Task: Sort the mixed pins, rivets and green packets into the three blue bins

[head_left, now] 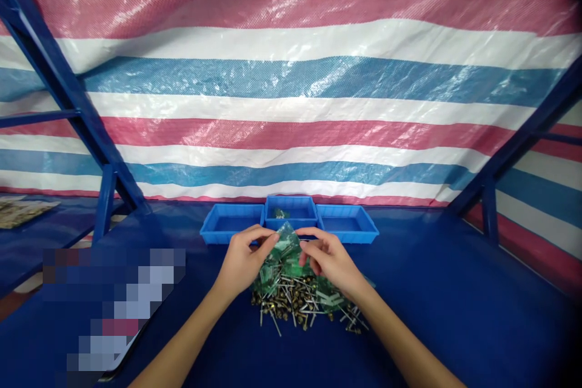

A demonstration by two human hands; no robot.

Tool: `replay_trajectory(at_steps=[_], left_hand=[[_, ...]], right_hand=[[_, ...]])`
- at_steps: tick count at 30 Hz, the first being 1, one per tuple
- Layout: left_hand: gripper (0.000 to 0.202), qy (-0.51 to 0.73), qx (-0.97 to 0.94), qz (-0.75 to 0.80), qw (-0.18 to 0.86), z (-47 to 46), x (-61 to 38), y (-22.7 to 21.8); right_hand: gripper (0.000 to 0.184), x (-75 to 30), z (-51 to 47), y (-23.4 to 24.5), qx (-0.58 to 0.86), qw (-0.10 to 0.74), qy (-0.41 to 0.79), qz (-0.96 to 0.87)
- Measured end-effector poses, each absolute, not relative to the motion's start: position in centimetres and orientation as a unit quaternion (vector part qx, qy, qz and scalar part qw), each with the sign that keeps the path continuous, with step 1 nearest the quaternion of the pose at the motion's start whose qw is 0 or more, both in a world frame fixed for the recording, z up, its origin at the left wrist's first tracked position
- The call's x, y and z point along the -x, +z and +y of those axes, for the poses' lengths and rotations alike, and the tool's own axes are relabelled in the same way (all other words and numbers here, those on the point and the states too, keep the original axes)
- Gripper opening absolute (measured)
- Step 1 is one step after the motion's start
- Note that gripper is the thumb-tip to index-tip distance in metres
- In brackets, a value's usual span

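Note:
A clear green plastic bag (287, 239) is held up over the pile, its upper left corner pinched between the thumb and index finger of my left hand (248, 254). My right hand (330, 257) is at the bag's right edge, index finger and thumb apart, the other fingers curled. Beneath both hands lies a heap of small brass-coloured parts with silver pins (295, 300). More green plastic bags (268, 276) lie on the heap's left side, and another green bag with light strips (331, 297) is partly under my right hand.
Three blue bins stand behind the heap: a left bin (231, 237), a middle bin (291, 200) with small greenish items inside, and a right bin (350, 237). A blurred flat object (136, 309) lies at left on the blue table (431, 291). Blue frame posts (77, 97) rise at both sides.

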State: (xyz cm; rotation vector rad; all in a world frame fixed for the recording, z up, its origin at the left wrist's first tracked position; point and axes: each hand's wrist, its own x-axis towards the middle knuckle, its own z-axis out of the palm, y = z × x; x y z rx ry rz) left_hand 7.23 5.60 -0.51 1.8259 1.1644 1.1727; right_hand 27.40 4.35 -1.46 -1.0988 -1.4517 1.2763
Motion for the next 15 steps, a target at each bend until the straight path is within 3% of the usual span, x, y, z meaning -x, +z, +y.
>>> replay_trajectory(at_steps=[5,10,15], left_hand=[[0.032,0.459,-0.597,0.437,0.492,6.0,-7.6,-1.7],[0.029,0.475,-0.599,0.416,0.492,5.6,-7.7,-0.9],[0.025,0.455,-0.657,0.416,0.434,5.2,-7.8,-0.3]], right_hand=[[0.036,-27.0,3.5,-0.5,0.384,0.46,0.64,-0.481],[0.026,-26.9,3.5,-0.4,0.348,0.507,0.642,-0.457],[0.017,-26.9,3.8,-1.0,0.371,0.546,0.571,-0.488]])
